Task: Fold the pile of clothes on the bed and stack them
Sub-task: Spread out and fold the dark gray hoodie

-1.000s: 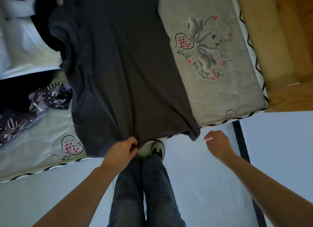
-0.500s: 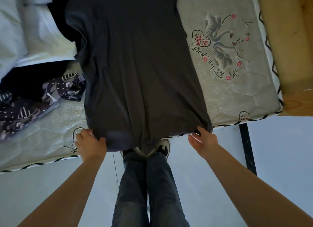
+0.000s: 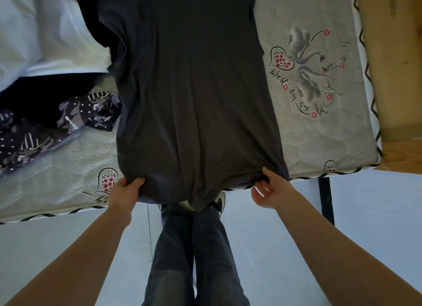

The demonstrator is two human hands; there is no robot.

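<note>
A dark grey shirt (image 3: pixel 194 95) lies spread flat down the middle of the bed (image 3: pixel 324 145), its hem hanging slightly over the near edge. The left hand (image 3: pixel 124 191) pinches the hem at the shirt's left corner, thumb on top and fingers curled under the cloth. The right hand (image 3: pixel 270 189) pinches the hem at the right corner, fingers bunching the fabric just at the mattress edge.

To the left of the shirt, a patterned dark garment (image 3: pixel 45 127) with white dots and stripes lies crumpled on the bed, touching the shirt's left side. Beyond it sits a black garment (image 3: pixel 45 88), partly covered by a white cloth (image 3: pixel 50 38) that fills the far left corner. These pieces crowd the left side of the shirt.

The right part of the bed shows a printed swan design (image 3: pixel 303 68) with lettering. A wooden panel (image 3: pixel 392 54) stands against the bed's right edge. The person's trousers (image 3: pixel 194 260) and one shoe (image 3: pixel 219 200) are visible on the pale floor (image 3: pixel 376 214) below the hem.
</note>
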